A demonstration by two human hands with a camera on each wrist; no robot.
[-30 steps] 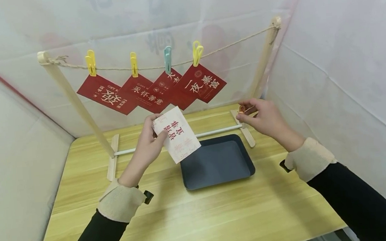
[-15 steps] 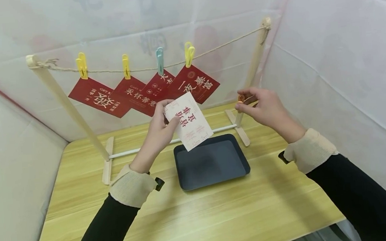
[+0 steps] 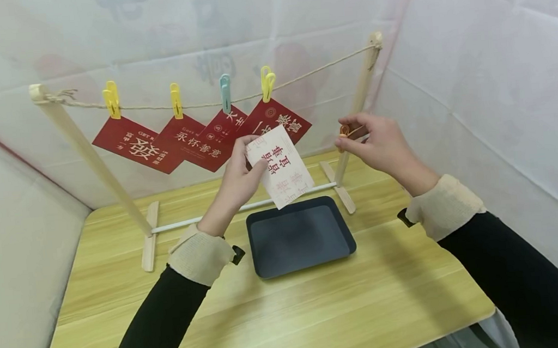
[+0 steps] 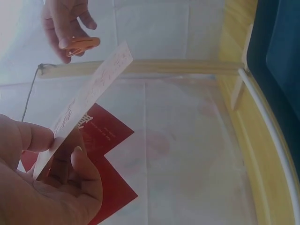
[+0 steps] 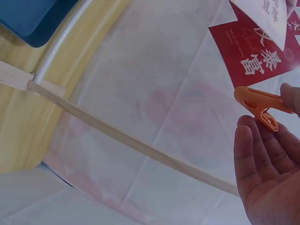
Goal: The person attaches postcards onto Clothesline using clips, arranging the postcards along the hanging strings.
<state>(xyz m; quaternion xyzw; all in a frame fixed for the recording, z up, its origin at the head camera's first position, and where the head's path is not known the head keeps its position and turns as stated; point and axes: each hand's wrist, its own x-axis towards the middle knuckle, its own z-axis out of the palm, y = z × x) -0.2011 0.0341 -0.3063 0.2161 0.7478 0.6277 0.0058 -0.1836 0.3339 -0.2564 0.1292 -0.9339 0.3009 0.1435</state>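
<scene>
My left hand (image 3: 241, 177) pinches a white card (image 3: 283, 168) with red characters between thumb and fingers. The card is tilted and overlaps the lower right red card (image 3: 299, 122) in the head view. In the left wrist view the card (image 4: 91, 89) is seen nearly edge-on. To the right, in front of the wooden post, my right hand (image 3: 380, 147) holds an orange clothespin (image 5: 262, 103) between thumb and fingertips. Several red cards hang in a row from a twine line (image 3: 317, 71), under yellow clothespins (image 3: 176, 101) and a light blue clothespin (image 3: 225, 93).
A dark grey tray (image 3: 303, 232) lies on the wooden table (image 3: 280, 316) below the hands. The stand's left post (image 3: 93, 164) and right post (image 3: 361, 91) are joined by a white rod (image 3: 175, 225). White fabric walls (image 3: 489, 97) enclose the sides and back.
My left hand has moved right and up with the white card, toward the right-hand red card. My right hand keeps the orange clothespin and stays nearly in place. The head view has shifted slightly.
</scene>
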